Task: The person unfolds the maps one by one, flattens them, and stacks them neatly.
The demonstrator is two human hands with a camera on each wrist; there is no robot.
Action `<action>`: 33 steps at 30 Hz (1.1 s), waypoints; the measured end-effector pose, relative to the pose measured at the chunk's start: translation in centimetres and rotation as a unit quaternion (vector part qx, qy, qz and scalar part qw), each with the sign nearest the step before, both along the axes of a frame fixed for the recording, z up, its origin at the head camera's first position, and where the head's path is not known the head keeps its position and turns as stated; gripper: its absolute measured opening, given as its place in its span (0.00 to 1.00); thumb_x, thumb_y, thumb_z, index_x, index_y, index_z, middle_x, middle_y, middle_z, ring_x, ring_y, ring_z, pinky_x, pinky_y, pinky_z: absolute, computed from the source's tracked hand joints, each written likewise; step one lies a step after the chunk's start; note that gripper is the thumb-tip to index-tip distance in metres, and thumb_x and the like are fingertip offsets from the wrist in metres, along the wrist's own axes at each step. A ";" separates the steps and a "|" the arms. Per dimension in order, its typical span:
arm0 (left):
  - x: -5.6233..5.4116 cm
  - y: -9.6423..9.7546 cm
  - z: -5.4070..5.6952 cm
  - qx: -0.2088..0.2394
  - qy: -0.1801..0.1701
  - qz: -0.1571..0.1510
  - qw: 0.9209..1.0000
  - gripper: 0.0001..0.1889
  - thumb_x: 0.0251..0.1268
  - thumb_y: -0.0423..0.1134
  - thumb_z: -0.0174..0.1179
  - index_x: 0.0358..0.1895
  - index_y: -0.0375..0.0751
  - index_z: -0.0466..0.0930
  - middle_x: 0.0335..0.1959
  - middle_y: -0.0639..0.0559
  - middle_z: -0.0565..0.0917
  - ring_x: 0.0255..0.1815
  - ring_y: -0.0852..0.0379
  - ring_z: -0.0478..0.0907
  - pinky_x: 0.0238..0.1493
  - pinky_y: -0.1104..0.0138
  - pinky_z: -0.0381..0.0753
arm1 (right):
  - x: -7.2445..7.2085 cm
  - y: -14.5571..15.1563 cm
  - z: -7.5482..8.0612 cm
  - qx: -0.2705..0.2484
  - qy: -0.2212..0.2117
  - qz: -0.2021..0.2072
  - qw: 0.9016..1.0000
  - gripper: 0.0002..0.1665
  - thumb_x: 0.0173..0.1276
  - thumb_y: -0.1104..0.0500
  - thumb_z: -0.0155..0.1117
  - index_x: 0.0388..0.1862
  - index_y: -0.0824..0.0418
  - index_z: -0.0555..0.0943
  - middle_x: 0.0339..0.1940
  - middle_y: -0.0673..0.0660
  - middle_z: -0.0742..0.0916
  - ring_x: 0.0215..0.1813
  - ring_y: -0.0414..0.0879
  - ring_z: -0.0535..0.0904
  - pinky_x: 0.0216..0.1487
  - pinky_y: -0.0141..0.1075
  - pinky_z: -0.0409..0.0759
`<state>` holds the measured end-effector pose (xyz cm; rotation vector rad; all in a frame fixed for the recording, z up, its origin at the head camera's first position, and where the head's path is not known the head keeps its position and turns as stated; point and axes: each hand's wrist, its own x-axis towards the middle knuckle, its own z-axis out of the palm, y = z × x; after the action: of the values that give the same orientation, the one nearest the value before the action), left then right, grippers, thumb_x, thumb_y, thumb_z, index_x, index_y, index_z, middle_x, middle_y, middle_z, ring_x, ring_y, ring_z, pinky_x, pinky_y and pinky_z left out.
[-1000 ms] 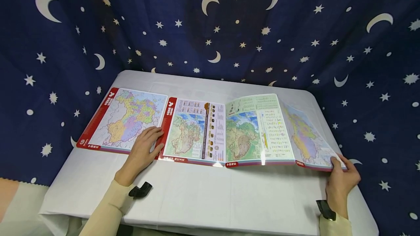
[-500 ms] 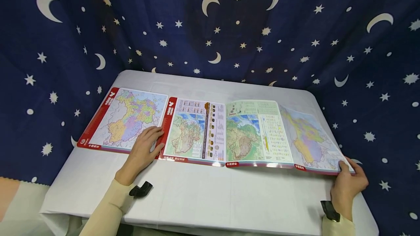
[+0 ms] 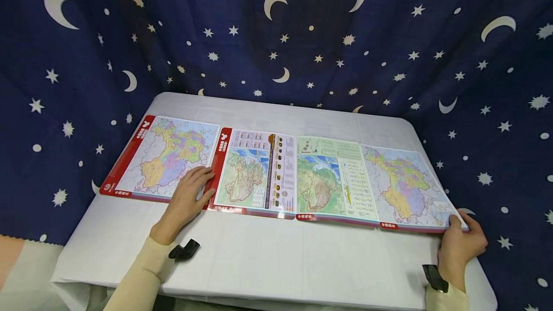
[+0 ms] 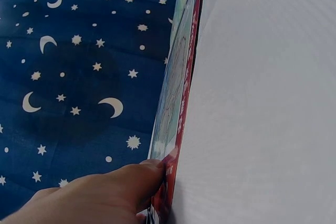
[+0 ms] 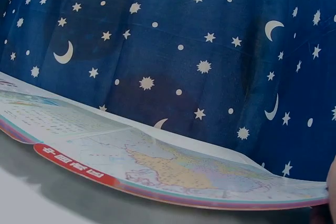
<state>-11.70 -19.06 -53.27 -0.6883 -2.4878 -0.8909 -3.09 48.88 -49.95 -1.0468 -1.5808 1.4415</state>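
Observation:
A long fold-out map (image 3: pixel 324 186) with several panels lies stretched across the white table, its right-hand panels nearly flat. My right hand (image 3: pixel 462 241) pinches its near right corner, thumb on top. In the right wrist view, the near edge of the map (image 5: pixel 199 179) bows over a shadow on the cloth, and only a sliver of that hand shows. My left hand (image 3: pixel 190 196) rests with relaxed fingers on the red band at the map's left end. The left wrist view shows its thumb (image 4: pixel 147 174) on that red border. Left of it lies another red-edged map (image 3: pixel 168 157), partly under the hand.
A white cloth covers the table (image 3: pixel 302 263), whose front edge runs below the maps. Behind and at both sides hangs a dark blue curtain (image 3: pixel 242 37) with moons and stars. Each wrist wears a black strap piece (image 3: pixel 184 250).
My right hand has moved right and slightly down, drawing the map's corner along. The raised fold between the right panels has flattened toward the table. My left hand has stayed in place.

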 end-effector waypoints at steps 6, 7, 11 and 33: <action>0.0 0.1 0.1 0.003 0.002 -0.002 1.000 0.23 0.64 0.32 0.73 0.61 0.28 0.83 0.66 0.34 0.82 0.70 0.32 0.73 0.71 0.39 0.66 | 0.3 0.1 -0.1 0.029 -0.050 -0.007 0.998 0.23 0.73 0.62 0.64 0.65 0.55 0.86 0.47 0.33 0.81 0.70 0.30 0.68 0.75 0.26 0.60; 0.0 0.1 0.0 0.004 0.002 -0.002 1.000 0.23 0.64 0.32 0.73 0.61 0.28 0.83 0.66 0.34 0.82 0.70 0.32 0.73 0.71 0.39 0.66 | 0.3 0.2 -0.1 0.040 -0.067 -0.007 0.997 0.23 0.73 0.61 0.64 0.65 0.54 0.86 0.47 0.31 0.80 0.72 0.31 0.65 0.76 0.27 0.57; 0.0 0.1 0.0 0.004 0.003 -0.004 1.000 0.22 0.64 0.32 0.72 0.60 0.28 0.83 0.66 0.34 0.82 0.70 0.32 0.73 0.71 0.39 0.67 | 0.7 0.1 -0.4 0.094 -0.133 -0.016 0.986 0.23 0.72 0.55 0.63 0.65 0.51 0.86 0.46 0.28 0.80 0.75 0.36 0.61 0.77 0.35 0.52; 0.0 -0.1 -0.1 0.002 -0.002 -0.004 1.000 0.23 0.64 0.32 0.72 0.61 0.28 0.83 0.67 0.34 0.82 0.71 0.33 0.72 0.72 0.40 0.65 | 0.3 0.0 -1.1 0.241 -0.218 0.002 0.946 0.28 0.71 0.52 0.57 0.64 0.66 0.83 0.57 0.70 0.83 0.68 0.69 0.72 0.73 0.59 0.58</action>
<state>-11.71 -19.15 -53.36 -0.6963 -2.4883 -0.9018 -2.83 48.90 -51.04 -1.1022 -2.1094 0.7754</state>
